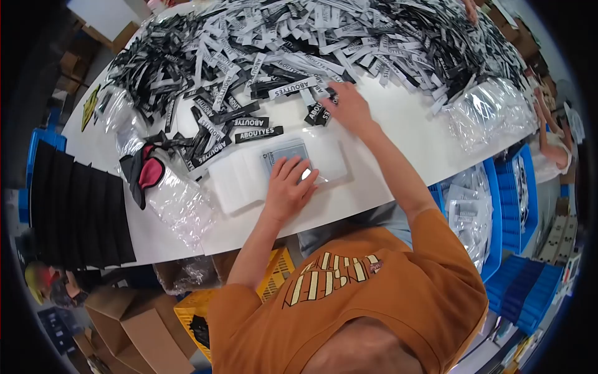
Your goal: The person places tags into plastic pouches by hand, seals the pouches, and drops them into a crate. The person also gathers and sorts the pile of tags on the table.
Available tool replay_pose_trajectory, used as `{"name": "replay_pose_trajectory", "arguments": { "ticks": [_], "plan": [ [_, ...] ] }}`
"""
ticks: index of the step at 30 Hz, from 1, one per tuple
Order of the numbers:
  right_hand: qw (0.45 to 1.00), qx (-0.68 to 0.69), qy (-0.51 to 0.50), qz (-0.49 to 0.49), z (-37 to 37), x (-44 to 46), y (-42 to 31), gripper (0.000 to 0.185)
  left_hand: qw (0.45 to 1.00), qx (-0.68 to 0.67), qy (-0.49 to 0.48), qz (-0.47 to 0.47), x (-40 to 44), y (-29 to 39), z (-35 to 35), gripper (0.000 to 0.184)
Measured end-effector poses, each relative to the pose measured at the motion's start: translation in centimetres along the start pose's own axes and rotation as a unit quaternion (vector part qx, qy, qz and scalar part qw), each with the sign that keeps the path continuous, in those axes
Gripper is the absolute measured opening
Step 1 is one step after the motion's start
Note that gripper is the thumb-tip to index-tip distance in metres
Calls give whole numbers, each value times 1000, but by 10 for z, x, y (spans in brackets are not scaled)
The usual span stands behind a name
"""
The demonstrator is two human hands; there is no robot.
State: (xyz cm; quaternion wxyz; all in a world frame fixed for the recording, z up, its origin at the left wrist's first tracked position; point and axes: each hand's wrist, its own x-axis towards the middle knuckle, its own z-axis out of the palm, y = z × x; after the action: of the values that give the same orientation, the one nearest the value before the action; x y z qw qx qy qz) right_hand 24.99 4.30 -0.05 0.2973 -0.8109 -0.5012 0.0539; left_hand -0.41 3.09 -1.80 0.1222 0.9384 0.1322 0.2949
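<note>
My left hand (289, 188) lies flat, fingers stretched, on a grey printed packet (285, 156) in a clear plastic bag on the table. Under and beside it is a stack of clear, frosted bags (233, 181). My right hand (350, 111) reaches to the near edge of a heap of label strips, its thumb and fingers apart around a dark strip (334, 97). Whether the fingertips grip it is hard to see. Just left of that hand lie a black ABOUTYES strip (316, 115) and a white ABOUTYES strip (293, 89).
A large heap of black and white strips (299, 37) covers the table's far side. Clear plastic bags (489, 115) lie at right, more plastic (180, 202) and a black-and-pink cloth item (149, 168) at left. Blue bins (492, 218), a yellow crate (274, 274) and cardboard boxes (131, 324) surround the table.
</note>
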Motion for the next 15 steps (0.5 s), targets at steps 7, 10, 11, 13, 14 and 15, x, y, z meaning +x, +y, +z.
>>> {"name": "replay_pose_trajectory", "arguments": {
  "ticks": [7, 10, 11, 13, 14, 15],
  "plan": [
    [963, -68, -149, -215, 2, 5, 21, 36, 998, -38, 44, -4, -4, -6, 5, 32],
    [950, -143, -128, -248, -13, 4, 38, 34, 997, -46, 51, -21, -4, -6, 5, 33],
    [943, -166, -120, -263, -17, 6, 41, 33, 998, -41, 47, -23, -3, -5, 5, 32],
    [912, -231, -113, -319, -30, 10, 33, 26, 999, -29, 34, -31, -2, -1, 4, 31],
    [895, -258, -148, -334, -37, 14, 28, 24, 998, -33, 24, -47, 0, 1, 3, 31],
    [875, -285, -181, -347, -41, 16, 25, 22, 997, -38, 13, -62, 4, 4, 1, 30]
  ]
}}
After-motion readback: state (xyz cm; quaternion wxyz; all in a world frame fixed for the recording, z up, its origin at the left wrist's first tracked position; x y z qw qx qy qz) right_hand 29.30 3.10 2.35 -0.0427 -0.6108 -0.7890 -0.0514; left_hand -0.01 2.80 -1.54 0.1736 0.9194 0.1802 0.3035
